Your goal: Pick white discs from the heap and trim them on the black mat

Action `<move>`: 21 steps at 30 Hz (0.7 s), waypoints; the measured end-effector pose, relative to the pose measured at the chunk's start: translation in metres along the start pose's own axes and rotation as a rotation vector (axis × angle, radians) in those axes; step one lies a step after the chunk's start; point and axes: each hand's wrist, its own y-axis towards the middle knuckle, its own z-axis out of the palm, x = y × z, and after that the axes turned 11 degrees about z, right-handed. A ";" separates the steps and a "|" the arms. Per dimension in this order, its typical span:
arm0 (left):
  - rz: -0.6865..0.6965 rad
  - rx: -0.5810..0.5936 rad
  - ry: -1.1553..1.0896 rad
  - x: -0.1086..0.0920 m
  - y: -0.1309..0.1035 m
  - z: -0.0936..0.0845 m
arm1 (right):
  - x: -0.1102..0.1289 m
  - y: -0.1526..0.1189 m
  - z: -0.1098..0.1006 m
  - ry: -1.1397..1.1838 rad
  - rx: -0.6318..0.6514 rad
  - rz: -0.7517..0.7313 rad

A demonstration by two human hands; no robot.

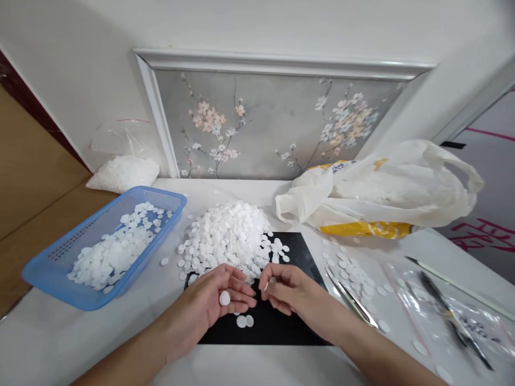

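A large heap of small white round discs lies on a black mat. My left hand is in front of the heap with its palm turned inward and fingers loosely curled. A small stack of white discs is held against its palm. My right hand is pinched, with thumb and forefinger on a white disc seen edge-on. Its fingertips are close to those of my left hand, a small gap apart. Two loose discs lie on the mat below my hands.
A blue plastic basket with more discs stands at left, before a clear bag of white pieces. At right are a white plastic carrier bag, tweezers, scattered discs, a clear bag and a dark pen-like tool.
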 end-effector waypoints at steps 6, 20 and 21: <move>-0.007 0.048 -0.052 -0.002 -0.001 0.001 | 0.004 -0.002 -0.003 0.337 -0.007 0.056; 0.009 0.101 0.060 0.007 -0.002 -0.002 | -0.004 0.001 -0.004 0.089 0.062 -0.039; 0.010 0.068 0.097 0.004 -0.001 -0.001 | -0.004 0.000 -0.004 0.034 0.031 -0.059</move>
